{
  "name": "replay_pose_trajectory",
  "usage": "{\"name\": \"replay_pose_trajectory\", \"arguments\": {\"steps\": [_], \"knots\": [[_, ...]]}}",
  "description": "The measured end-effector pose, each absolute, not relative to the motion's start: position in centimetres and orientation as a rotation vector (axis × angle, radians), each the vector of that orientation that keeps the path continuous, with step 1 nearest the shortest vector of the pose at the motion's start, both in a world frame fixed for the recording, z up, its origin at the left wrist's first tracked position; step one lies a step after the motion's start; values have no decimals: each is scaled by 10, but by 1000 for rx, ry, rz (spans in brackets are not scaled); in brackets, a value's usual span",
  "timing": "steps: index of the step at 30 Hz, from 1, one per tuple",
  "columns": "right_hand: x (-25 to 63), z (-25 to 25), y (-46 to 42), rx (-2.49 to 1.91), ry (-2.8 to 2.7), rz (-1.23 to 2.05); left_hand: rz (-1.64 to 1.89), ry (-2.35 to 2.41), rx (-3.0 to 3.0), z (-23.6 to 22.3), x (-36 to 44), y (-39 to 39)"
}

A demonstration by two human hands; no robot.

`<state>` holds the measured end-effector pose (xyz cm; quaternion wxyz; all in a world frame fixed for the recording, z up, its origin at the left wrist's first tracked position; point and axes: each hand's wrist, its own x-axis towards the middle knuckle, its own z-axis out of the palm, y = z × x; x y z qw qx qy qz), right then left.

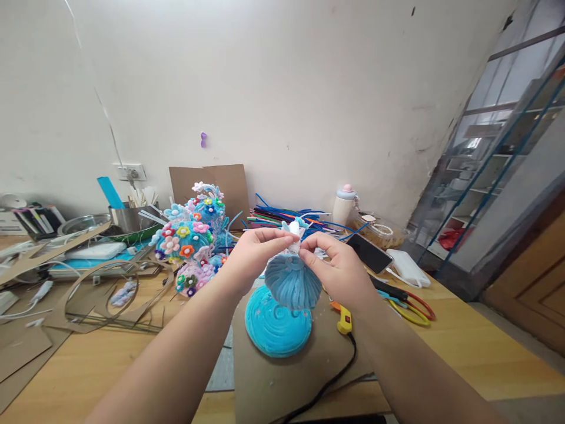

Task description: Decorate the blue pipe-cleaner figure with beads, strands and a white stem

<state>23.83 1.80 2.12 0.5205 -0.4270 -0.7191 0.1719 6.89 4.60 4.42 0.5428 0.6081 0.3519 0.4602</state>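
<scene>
Both hands are raised in front of me around a small pipe-cleaner figure with a flared, ribbed blue skirt (293, 284) and a white upper part. My left hand (265, 247) pinches the white part from the left with thumb and forefinger. On the other side, my right hand (331, 259) has its fingertips closed on the figure where the white meets the skirt. Light blue tufts (301, 222) stick out at its top. Below the skirt lies a round, bright blue disc (278, 330) with coiled ridges, on a sheet of brown cardboard (260, 388).
A yellow-handled tool with a black cord (345, 321) lies right of the disc. Colourful pipe-cleaner flower balls (185, 238) stand at left. Behind are bundled pipe cleaners (282, 215) and a bottle (343, 209). Pliers (408, 303), a phone (369, 253) and a white power bank (408, 268) lie at right.
</scene>
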Motion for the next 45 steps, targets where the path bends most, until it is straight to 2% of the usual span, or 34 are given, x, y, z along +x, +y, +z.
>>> {"name": "replay_pose_trajectory", "arguments": {"steps": [11,19,27,45], "knots": [[239,19,19,-996,-1816,13,1042,797,1639,43,61,43],[239,23,16,-1048,-1860,17,1240,795,2261,42,59,41],[243,32,11,-1080,-1918,-38,1184,889,2730,47,57,39],[244,27,13,-1062,-1866,78,1298,914,2738,39,59,40]]}}
